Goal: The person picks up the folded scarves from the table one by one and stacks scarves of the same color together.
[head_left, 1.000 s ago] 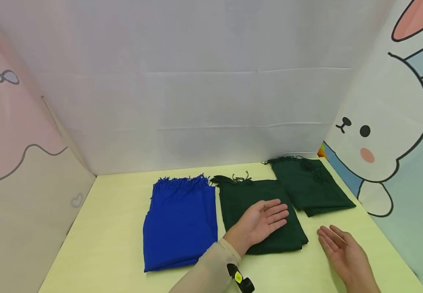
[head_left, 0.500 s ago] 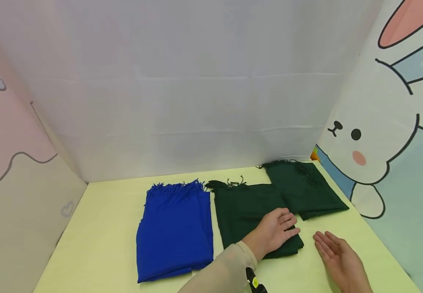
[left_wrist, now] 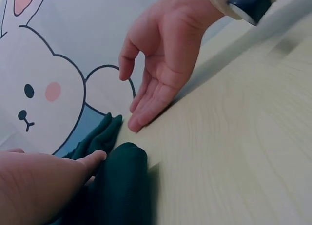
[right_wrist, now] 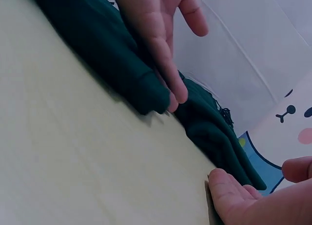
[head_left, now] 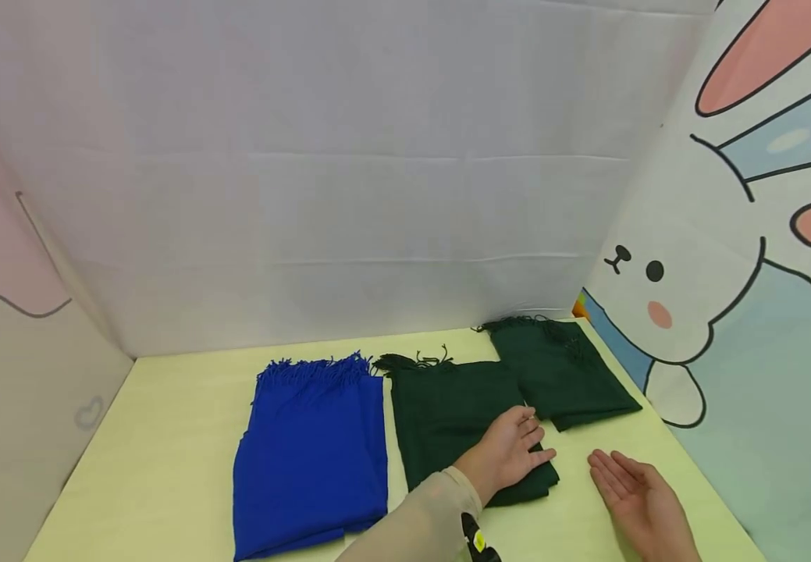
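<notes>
A folded dark green fringed shawl [head_left: 447,421] lies at the middle of the table in the head view. Over its right front part is my left hand [head_left: 503,453], fingers loosely extended and nothing gripped; whether it touches the cloth I cannot tell. To the right, my right hand [head_left: 644,507] is by the bare tabletop, its fingers straight and holding nothing. Behind both hands lies a second folded green shawl [head_left: 563,371]. A folded blue fringed shawl [head_left: 314,460] is at the left. In the right wrist view, my left hand [right_wrist: 156,35] appears beside the thick green fold.
The pale yellow table [head_left: 152,445] carries all three shawls. A white cloth wall [head_left: 349,195] rises behind it. Printed cloth with a rabbit [head_left: 693,289] hangs along the right edge, and another sheet stands at the left.
My left hand has moved right and slightly toward the front over the middle green shawl, its fingers curling a little more. The head view has shifted rightward. The shawls stay in place.
</notes>
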### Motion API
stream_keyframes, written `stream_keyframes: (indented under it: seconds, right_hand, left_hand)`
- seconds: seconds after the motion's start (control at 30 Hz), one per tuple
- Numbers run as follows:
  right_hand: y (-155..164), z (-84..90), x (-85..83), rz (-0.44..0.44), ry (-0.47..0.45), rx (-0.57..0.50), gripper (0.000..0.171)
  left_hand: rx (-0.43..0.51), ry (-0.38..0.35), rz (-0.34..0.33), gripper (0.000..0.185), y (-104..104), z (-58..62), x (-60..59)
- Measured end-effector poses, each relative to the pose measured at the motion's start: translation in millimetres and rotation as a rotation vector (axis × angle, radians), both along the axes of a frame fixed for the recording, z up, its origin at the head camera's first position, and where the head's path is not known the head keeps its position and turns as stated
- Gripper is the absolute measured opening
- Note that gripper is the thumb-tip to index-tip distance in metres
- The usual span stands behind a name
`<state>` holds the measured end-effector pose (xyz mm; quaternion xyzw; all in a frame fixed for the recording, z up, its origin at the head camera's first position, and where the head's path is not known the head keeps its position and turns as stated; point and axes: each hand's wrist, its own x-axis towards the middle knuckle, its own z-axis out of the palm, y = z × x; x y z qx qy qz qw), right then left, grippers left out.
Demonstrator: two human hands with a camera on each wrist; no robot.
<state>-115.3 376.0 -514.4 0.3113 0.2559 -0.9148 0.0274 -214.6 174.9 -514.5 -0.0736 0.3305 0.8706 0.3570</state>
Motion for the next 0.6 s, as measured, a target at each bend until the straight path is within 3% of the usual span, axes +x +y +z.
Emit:
stream_keyframes:
  seconds: [0.37, 0.6]
  right_hand:
    - [55.1, 12.5, -27.9, -0.058, 0.002, -0.091, 0.058]
    - [73.5, 24.1, -41.4, -0.003, -0.051, 0.059, 0.056]
  left_hand:
    - [-0.011, 0.01, -0.009, 0.065, 5.2, -5.1, -2.2]
    - [-0.009, 0.022, -0.023, 0.064, 4.2, -7.8, -2.9]
